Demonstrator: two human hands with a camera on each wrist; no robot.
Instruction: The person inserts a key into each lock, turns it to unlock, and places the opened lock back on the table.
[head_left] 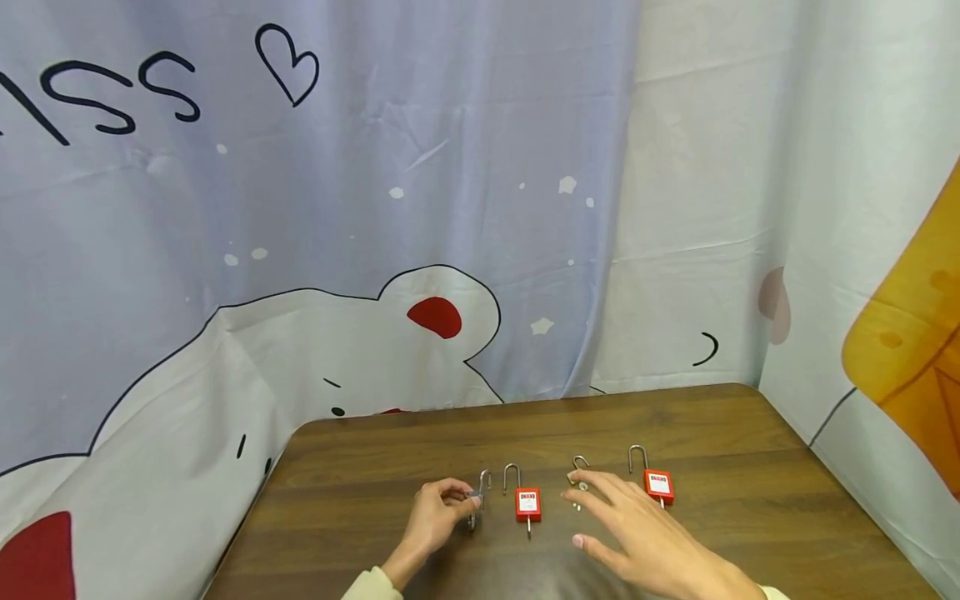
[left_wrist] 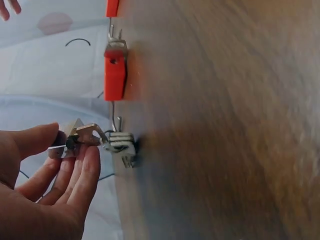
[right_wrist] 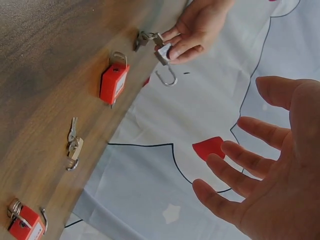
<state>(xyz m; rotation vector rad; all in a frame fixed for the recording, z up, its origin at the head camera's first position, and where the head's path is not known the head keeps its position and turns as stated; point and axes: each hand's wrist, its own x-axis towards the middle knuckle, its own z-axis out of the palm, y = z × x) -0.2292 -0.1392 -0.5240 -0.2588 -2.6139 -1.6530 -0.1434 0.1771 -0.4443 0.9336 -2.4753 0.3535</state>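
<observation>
My left hand (head_left: 435, 518) pinches a small silver padlock (right_wrist: 164, 53) between thumb and fingers, just above the table's left-middle part. Its shackle stands unlocked, and a bunch of keys (left_wrist: 122, 144) hangs from its keyhole end. To the right lies a red padlock (head_left: 528, 504) with its shackle unlocked and a key below. Spread and holding nothing, my right hand (head_left: 643, 533) hovers above a small brass-coloured padlock (right_wrist: 76, 148), which has its keys attached. The hand partly hides that padlock in the head view. Beyond it lies another red padlock (head_left: 659, 485), also unlocked.
The brown wooden table (head_left: 360, 458) has rounded far corners. A printed curtain (head_left: 480, 167) with cartoon animals hangs right behind the table and along its right side. The padlocks lie in a loose row across the table.
</observation>
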